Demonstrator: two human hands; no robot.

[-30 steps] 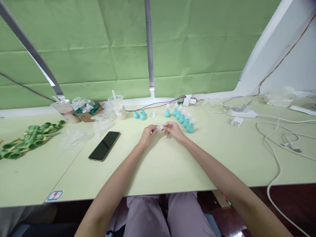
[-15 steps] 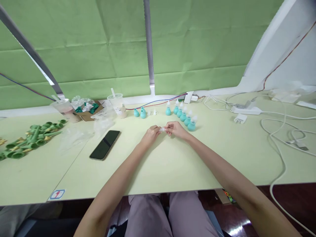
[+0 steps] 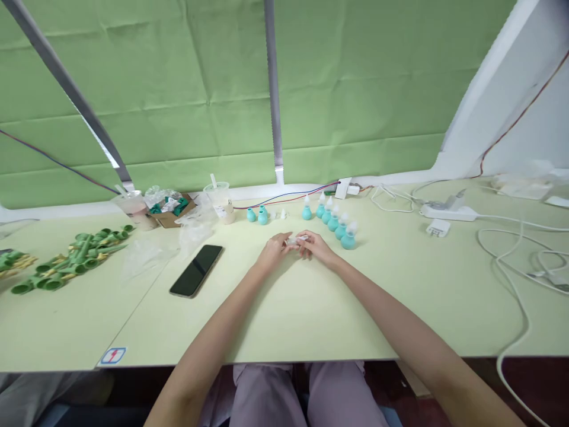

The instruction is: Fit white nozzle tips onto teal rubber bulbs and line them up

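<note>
My left hand [image 3: 274, 249] and my right hand [image 3: 316, 247] meet above the middle of the table, fingers closed on a small translucent white piece [image 3: 292, 241] between them. Its exact kind is too small to make out. Just beyond and to the right of my right hand stand several small teal pots [image 3: 348, 240] with white pointed tops, most in a slanting row. Behind my left hand are 3 teal pots [image 3: 262, 218] with no tops, and beside them small white pointed pieces [image 3: 283, 214].
Left of my arms lies a black phone [image 3: 197, 271]. Farther left are a plastic bag [image 3: 144, 256], a heap of green plastic parts [image 3: 80, 259], a cardboard box [image 3: 170, 219] and drink cups [image 3: 221, 204]. White cables [image 3: 511, 270], a power strip [image 3: 448, 212] and a charger [image 3: 438, 228] lie right.
The view has tilted slightly upward, so the table things appear lower. My fingers have shifted around the small white piece, and the right fingers are spread a little more.
</note>
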